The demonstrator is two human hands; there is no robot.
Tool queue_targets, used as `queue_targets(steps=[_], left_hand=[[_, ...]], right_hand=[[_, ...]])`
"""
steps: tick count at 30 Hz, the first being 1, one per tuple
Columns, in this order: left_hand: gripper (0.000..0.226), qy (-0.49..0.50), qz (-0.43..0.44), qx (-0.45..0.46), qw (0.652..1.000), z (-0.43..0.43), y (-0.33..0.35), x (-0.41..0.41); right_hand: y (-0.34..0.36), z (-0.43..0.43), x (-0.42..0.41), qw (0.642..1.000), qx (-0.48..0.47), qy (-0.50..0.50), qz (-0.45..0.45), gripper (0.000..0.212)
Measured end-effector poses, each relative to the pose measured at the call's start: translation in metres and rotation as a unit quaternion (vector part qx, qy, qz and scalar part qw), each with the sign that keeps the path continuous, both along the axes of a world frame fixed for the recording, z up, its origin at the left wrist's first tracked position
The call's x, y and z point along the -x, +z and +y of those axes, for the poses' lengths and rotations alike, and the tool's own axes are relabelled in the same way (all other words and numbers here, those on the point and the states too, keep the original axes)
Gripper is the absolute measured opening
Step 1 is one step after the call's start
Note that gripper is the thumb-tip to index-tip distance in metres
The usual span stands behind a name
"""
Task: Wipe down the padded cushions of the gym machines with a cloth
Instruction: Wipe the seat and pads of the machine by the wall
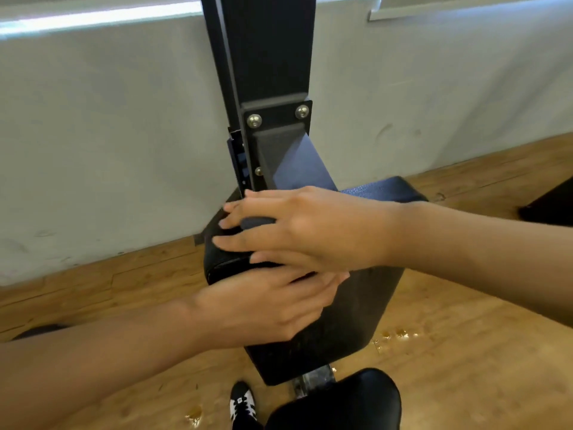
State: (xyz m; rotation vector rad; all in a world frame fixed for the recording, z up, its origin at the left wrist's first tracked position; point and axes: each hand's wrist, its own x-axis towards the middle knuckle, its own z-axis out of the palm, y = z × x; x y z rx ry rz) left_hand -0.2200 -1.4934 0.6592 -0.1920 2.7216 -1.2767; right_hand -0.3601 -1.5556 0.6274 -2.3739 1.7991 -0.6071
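- Pad point(350, 321): black, padded, bolted to the foot of a black post point(269, 57) by a bracket point(276, 119) with bright bolts. All places below are given from this pad.
- Your right hand point(310, 228): lies palm down on the pad's top at the end nearest the post. The fingers are straight and spread, pressing flat rather than curling round anything.
- Cloth point(258, 221): a dark fold pokes up between two fingers of that hand, on the pad's top. The rest is under the palm (its extent cannot be judged).
- Your left hand point(263, 308): rests against the pad's near side face, just below the top edge. The fingers are extended and only lightly bent, with their tips under the right hand's edge. It holds nothing. The thumb is hidden, so I cannot tell whether it hooks the edge.
- Wall point(93, 119): pale and scuffed, behind the pad.
- Floor point(465, 352): wood planks under and around the pad, with shiny spots point(400, 335) to the pad's right.
- Shoe point(243, 405): black and white, on the floor in front of the pad.
- Black rounded shape point(341, 401): just in front of the pad, beside the shoe (seat or knee, cannot tell).
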Motion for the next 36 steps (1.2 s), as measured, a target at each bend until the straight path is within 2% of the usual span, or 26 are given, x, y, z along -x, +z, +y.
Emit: queue_targets(steps=[1,2,3,5,6,10,12,15,18,21,24,26,28,29,31,33,36], left_hand=[[0.05,0.015,-0.013,0.006,1.0,0.001,0.002,-0.001],[0.048,0.012,-0.021,-0.003,1.0,0.001,0.0,-0.001],[0.047,0.018,-0.025,-0.007,0.999,0.002,-0.001,0.0],[0.048,0.043,-0.014,-0.012,0.999,0.0,-0.002,-0.002],[0.046,0.032,-0.007,-0.001,0.999,0.0,-0.006,-0.004],[0.054,0.026,-0.016,0.019,0.999,-0.002,-0.006,0.0],[0.061,0.045,-0.022,0.012,0.999,0.0,-0.007,0.0],[0.055,0.02,-0.005,-0.003,1.0,-0.002,-0.008,-0.002],[0.052,0.012,0.0,0.006,1.0,-0.002,-0.006,-0.001],[0.051,0.003,-0.009,0.023,1.0,-0.001,-0.006,-0.001],[0.052,-0.013,-0.003,0.009,1.0,-0.002,-0.009,-0.003],[0.054,0.018,-0.006,-0.02,1.0,-0.002,-0.013,0.0],[0.055,0.078,0.003,-0.085,0.993,-0.003,-0.01,0.005],[0.054,0.078,0.008,-0.092,0.993,-0.003,-0.01,0.006],[0.054,0.014,0.039,-0.048,0.998,-0.002,-0.011,0.002],[0.051,-0.018,0.029,-0.029,0.999,-0.001,-0.01,-0.003],[0.052,-0.013,0.014,-0.026,0.999,0.0,-0.006,-0.004]], right_hand=[[0.044,0.009,0.058,0.974,0.004,0.188,0.128,0.049],[0.075,0.023,0.097,0.917,0.037,0.363,0.159,0.05],[0.082,0.009,0.111,0.886,0.028,0.412,0.209,0.053],[0.113,-0.007,0.152,0.904,0.009,0.383,0.19,0.057],[0.102,-0.008,0.143,0.909,-0.002,0.381,0.167,0.054],[0.071,0.001,0.041,0.883,0.095,0.439,0.138,0.052],[0.071,0.009,0.019,0.89,0.087,0.433,0.112,0.05],[0.078,0.006,0.074,0.899,0.058,0.417,0.125,0.05],[0.088,-0.005,0.158,0.941,0.03,0.326,0.081,0.044],[0.085,-0.003,0.168,0.956,0.032,0.287,0.058,0.042],[0.078,0.009,0.099,0.94,0.082,0.323,0.07,0.044],[0.074,0.022,0.043,0.911,0.1,0.389,0.094,0.047],[0.071,0.029,0.026,0.887,0.095,0.44,0.102,0.044],[0.071,0.026,0.037,0.891,0.089,0.435,0.096,0.042],[0.072,0.018,0.08,0.931,0.073,0.349,0.075,0.04],[0.076,0.016,0.127,0.969,0.073,0.229,0.051,0.039],[0.076,0.024,0.156,0.986,0.06,0.15,0.039,0.041]])
